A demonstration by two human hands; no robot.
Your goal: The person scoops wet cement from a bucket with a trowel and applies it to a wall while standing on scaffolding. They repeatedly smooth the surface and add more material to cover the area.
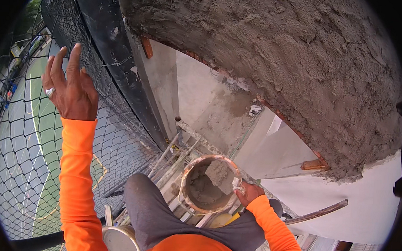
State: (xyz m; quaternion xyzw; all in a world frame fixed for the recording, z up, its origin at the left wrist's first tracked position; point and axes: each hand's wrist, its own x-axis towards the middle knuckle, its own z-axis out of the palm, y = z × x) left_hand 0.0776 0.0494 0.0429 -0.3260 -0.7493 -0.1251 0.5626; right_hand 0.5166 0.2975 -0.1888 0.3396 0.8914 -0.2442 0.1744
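My right hand (250, 194) is closed round the handle of a trowel (228, 187) at the right rim of a bucket (183, 199). A lump of wet mortar (219, 172) sits on the trowel's blade, inside the bucket mouth. More grey mortar (201, 189) lies lower in the bucket, which stands between my knees. My left hand (72, 87) is raised at the left, fingers apart and slightly bent, in front of the chain-link fence (21, 123). Whether its fingertips touch the wire cannot be made out. A ring is on one finger.
A rough, freshly mortared surface (279, 47) spans the upper right, edged with wooden strips (316, 165). A dark post (100, 41) rises beside the fence. Scaffold planks (173, 167) lie under the bucket. Another bucket (120, 242) stands at lower left. The ground (211, 112) is far below.
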